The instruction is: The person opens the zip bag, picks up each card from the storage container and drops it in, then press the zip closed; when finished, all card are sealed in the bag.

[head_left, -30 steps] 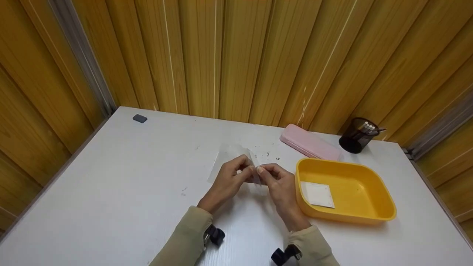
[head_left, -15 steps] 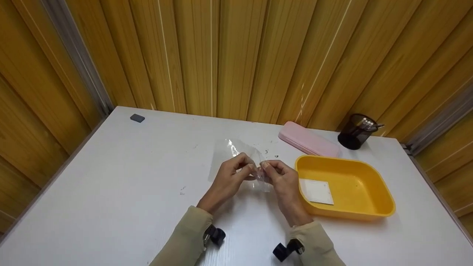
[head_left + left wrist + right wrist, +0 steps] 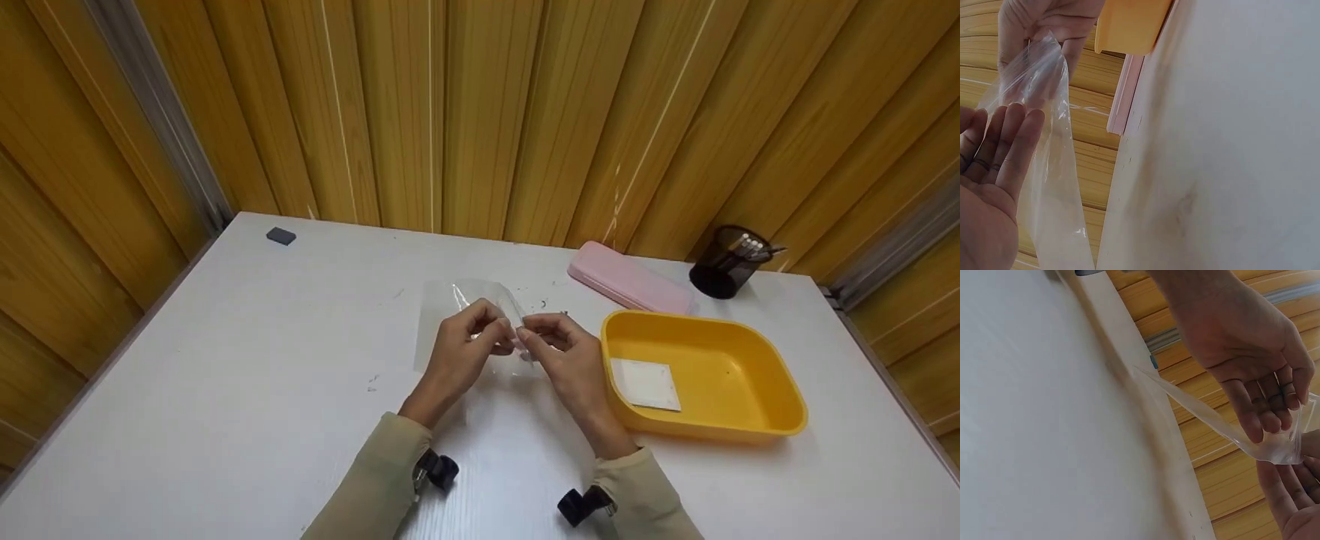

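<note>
Held above the table is a clear plastic zip bag (image 3: 433, 330), its seal lines faintly visible in the left wrist view (image 3: 1055, 185). My left hand (image 3: 466, 345) pinches its upper edge between thumb and forefinger. Just to the right, my right hand (image 3: 568, 356) pinches the same edge, the fingertips of both hands close together. Between them the film is creased and bent. In the right wrist view, the bag (image 3: 1213, 419) stretches out flat away from the hands. Whether its mouth is parted cannot be made out.
A yellow plastic tray (image 3: 705, 430) stands right beside my right hand, with a white square piece (image 3: 649, 384) inside. Behind it are a pink pencil case (image 3: 630, 277) and a black mesh pen holder (image 3: 716, 274) with pens. A dark eraser-like block (image 3: 281, 236) lies far left on the white table (image 3: 247, 360).
Both hands keep pinching the bag's edge and have shifted slightly upward in view. Their fingertips have moved along the edge, and the bag has changed its tilt and folds.
</note>
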`<state>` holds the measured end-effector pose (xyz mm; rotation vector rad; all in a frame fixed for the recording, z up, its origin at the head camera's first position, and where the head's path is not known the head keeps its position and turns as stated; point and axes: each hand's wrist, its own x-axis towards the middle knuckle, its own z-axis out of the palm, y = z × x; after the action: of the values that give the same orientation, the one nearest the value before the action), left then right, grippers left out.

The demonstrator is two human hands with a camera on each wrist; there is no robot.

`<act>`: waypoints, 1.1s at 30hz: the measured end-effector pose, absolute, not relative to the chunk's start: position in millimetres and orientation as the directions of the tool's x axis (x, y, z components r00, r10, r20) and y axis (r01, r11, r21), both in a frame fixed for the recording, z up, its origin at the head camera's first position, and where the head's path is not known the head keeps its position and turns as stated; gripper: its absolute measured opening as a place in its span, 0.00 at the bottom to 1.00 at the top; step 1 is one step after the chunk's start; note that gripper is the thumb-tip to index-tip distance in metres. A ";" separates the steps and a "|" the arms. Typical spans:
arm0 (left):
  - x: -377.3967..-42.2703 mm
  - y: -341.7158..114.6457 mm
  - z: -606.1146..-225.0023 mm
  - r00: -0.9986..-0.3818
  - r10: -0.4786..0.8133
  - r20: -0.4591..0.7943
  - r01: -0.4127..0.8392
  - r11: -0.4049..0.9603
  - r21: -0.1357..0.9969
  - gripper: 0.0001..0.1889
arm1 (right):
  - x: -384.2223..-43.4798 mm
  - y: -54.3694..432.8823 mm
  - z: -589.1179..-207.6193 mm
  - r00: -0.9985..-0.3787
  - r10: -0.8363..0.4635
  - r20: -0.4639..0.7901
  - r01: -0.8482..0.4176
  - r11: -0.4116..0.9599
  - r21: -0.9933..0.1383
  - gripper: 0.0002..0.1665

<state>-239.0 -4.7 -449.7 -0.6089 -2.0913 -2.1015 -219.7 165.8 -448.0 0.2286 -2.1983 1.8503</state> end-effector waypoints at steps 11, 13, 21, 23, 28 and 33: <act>-239.8 -1.3 -448.0 -0.937 0.119 0.327 0.329 0.000 0.944 0.10 | -213.5 163.4 -445.9 -0.862 0.005 0.507 -0.462 0.405 -0.789 0.09; -239.9 -1.1 -448.1 -0.939 0.104 0.328 0.333 0.029 0.942 0.10 | -212.9 162.8 -446.2 -0.836 0.001 0.549 -0.494 0.435 -0.753 0.08; -243.3 -6.1 -438.8 -0.896 0.084 0.436 0.443 0.229 0.867 0.05 | -217.7 162.6 -442.5 -0.730 -0.025 0.683 -0.592 0.522 -0.613 0.10; -243.2 -7.7 -434.8 -0.877 0.084 0.473 0.477 0.264 0.838 0.05 | -218.5 163.0 -440.0 -0.715 -0.027 0.698 -0.604 0.527 -0.598 0.11; -239.1 -11.4 -429.5 -0.852 0.091 0.516 0.516 0.313 0.797 0.06 | -216.6 165.4 -437.5 -0.698 -0.020 0.716 -0.603 0.555 -0.573 0.12; -235.0 -14.6 -423.9 -0.833 0.094 0.545 0.544 0.320 0.776 0.07 | -215.4 168.0 -435.8 -0.677 -0.018 0.735 -0.597 0.597 -0.536 0.13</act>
<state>-235.0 -14.6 -423.9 -0.5649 -2.1900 -1.5231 -215.4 168.0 -435.8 0.4843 -2.1186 1.0539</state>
